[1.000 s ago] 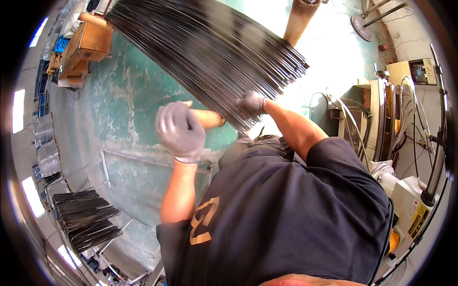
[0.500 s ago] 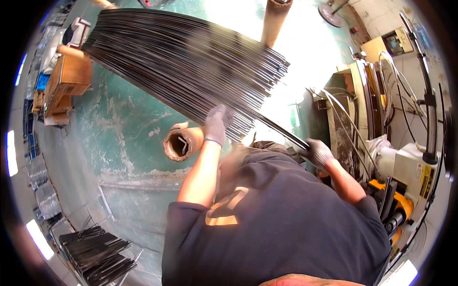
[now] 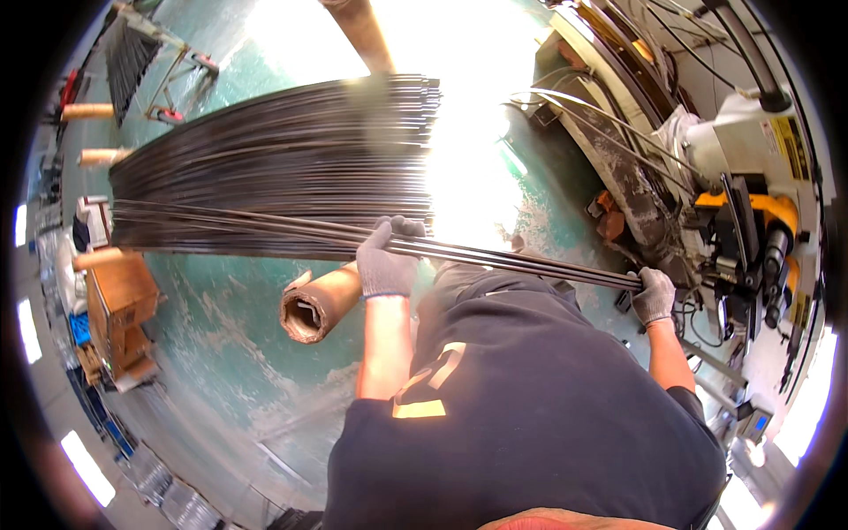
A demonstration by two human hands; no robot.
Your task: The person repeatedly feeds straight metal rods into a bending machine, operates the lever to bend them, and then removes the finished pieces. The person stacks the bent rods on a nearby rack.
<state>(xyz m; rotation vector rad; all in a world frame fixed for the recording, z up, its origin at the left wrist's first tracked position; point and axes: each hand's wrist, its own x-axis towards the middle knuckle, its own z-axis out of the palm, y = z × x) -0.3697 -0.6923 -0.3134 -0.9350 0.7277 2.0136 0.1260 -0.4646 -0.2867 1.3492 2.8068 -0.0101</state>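
A few long, thin dark metal rods (image 3: 530, 266) stretch across in front of me, lifted off a wide stack of similar rods (image 3: 283, 159) to my left. My gloved left hand (image 3: 390, 261) is closed round them partway along, near the stack's right-hand ends. At their right ends, my gloved right hand (image 3: 655, 297) grips the bundle out beside my body. The far left parts of the held rods still lie over the stack. How many rods are in the bundle I cannot make out.
A thick brown cardboard tube (image 3: 329, 302) sticks out under the stack's near side, and another tube (image 3: 360, 35) stands beyond it. To the right is a machine (image 3: 738, 141) with a yellow part (image 3: 751, 208) and cables. A wooden cabinet (image 3: 124, 296) stands at left.
My view has turned to the right. The bundle has been drawn out rightward, my right hand moving toward the machine, and my left hand is now wrapped round the rods.
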